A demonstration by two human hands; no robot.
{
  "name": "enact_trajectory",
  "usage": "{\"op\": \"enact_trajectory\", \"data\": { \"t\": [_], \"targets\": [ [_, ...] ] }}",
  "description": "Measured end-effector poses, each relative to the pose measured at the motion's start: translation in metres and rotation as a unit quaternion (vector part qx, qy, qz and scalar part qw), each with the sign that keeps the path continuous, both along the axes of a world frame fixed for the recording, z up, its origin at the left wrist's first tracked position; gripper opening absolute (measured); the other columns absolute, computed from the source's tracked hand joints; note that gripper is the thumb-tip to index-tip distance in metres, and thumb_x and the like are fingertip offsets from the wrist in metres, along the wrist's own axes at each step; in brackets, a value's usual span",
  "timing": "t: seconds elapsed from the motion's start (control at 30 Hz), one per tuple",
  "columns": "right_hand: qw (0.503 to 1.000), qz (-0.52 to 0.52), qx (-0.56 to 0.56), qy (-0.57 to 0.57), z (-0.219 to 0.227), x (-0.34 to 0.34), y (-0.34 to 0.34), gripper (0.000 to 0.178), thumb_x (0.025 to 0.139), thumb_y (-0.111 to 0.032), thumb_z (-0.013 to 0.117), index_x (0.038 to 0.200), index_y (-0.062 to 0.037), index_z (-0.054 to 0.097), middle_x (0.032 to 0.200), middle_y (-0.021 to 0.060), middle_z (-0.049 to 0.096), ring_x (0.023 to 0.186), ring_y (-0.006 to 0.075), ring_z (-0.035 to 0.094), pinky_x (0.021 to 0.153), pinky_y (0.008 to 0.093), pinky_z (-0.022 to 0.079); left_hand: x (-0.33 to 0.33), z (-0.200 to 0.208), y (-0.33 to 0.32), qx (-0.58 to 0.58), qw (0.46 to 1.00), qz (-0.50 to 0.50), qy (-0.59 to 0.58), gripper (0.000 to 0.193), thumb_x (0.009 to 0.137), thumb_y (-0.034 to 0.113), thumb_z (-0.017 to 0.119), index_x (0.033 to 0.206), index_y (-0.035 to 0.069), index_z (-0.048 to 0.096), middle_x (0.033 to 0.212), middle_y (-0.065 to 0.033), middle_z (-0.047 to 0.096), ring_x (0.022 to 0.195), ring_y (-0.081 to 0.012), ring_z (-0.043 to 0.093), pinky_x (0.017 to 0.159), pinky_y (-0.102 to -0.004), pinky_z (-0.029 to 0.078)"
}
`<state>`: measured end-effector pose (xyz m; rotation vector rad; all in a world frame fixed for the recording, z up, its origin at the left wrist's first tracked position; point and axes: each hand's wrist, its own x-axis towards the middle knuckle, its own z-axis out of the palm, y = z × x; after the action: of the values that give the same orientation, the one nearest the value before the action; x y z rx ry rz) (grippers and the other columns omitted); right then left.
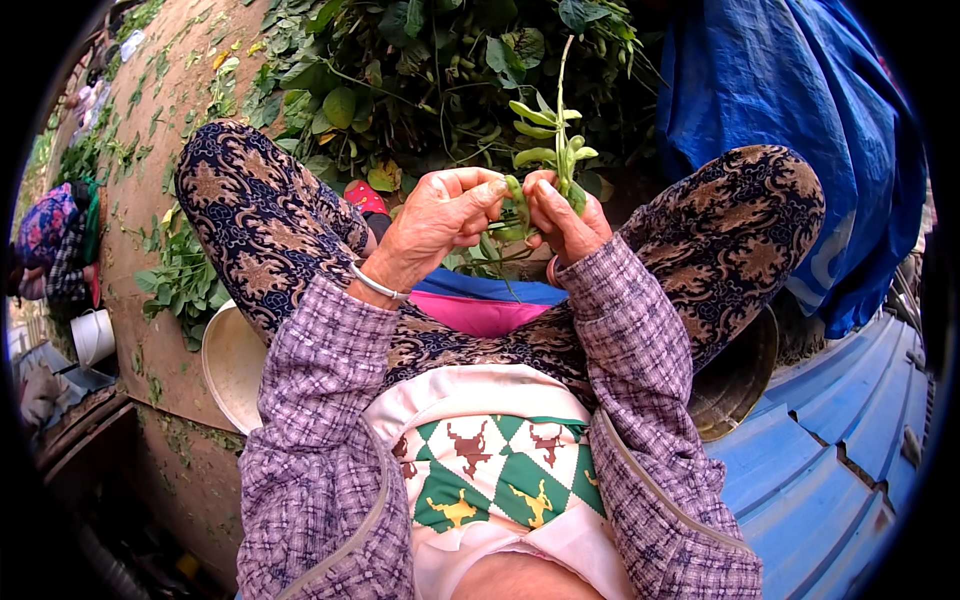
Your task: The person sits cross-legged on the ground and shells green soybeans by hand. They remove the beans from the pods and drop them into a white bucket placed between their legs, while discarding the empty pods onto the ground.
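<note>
- At the far left, patterned cloth, floral and dark; whether someone is wearing it I cannot tell. Nearer, a white bucket is tipped on its side.
- Brown ground runs from far to near, scattered with loose leaves, with a leafy green clump just left of the left knee.
- A pale basin is partly hidden by the left thigh and sleeve.
- A red shoe shows beyond the left shin.
- The left hand, a white bangle at its wrist, is pinching a green pod between thumb and forefinger; whether the pod is attached to the stem I cannot tell.
- Far behind the hands, a heap of leafy bean plants spreads across the middle.
- Between the thighs, pink and blue material lies below the hands.
- The right hand, just beside the left, has thumb and fingers closed round a pod-bearing stem, which points away from the person, green pods along it.
- A dark basin sits under the right thigh.
- At the right, a crumpled blue tarp lies far, and blue ribbed sheeting near.
</note>
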<state>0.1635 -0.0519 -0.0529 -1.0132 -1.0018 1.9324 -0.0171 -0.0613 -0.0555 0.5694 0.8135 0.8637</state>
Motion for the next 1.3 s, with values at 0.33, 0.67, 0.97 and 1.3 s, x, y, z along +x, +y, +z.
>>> {"op": "enact_trajectory", "data": {
  "t": [0.33,0.67,0.97,1.3],
  "targets": [
    [0.995,0.022,0.039,-0.092,-0.005,0.001,0.000,0.025,0.088,-0.027,0.052,0.103,-0.0068,0.051,0.079,-0.0022,0.053,0.069,0.0061,0.050,0.052,0.0190,0.043,-0.002,0.003,-0.001,0.024,0.999,0.013,-0.018,0.016,0.085,0.016,0.058,0.093,0.002,0.057,0.068,0.0019,0.051,0.048,-0.0002,0.035,0.042,-0.0132,0.028],
    [0.994,-0.080,-0.062,0.048,-0.005,0.005,0.003,0.040,0.082,-0.039,0.060,0.106,-0.0071,0.052,0.076,-0.0009,0.053,0.061,0.0073,0.048,0.051,0.0206,0.039,-0.001,0.008,-0.006,0.094,0.982,-0.051,0.155,0.019,0.089,0.022,0.051,0.091,0.003,0.057,0.058,0.0066,0.044,0.044,0.0003,0.031,0.040,-0.0143,0.023],
    [0.975,-0.112,-0.055,0.182,-0.013,0.007,0.005,0.043,0.077,-0.037,0.066,0.105,-0.0084,0.051,0.073,-0.0026,0.050,0.054,0.0071,0.042,0.051,0.0233,0.040,0.005,0.009,-0.008,0.166,0.963,-0.076,0.197,0.020,0.088,0.019,0.052,0.101,0.003,0.053,0.059,0.0065,0.044,0.048,0.0002,0.035,0.042,-0.0150,0.025],
    [0.997,-0.082,-0.005,0.008,-0.017,0.003,0.008,0.023,0.083,-0.028,0.060,0.100,-0.0123,0.057,0.078,-0.0043,0.053,0.064,0.0058,0.049,0.051,0.0213,0.042,0.018,0.031,-0.007,0.113,0.965,-0.022,0.237,0.015,0.088,0.016,0.050,0.095,0.003,0.054,0.056,0.0044,0.046,0.045,-0.0009,0.034,0.040,-0.0162,0.026]
  ]
}}
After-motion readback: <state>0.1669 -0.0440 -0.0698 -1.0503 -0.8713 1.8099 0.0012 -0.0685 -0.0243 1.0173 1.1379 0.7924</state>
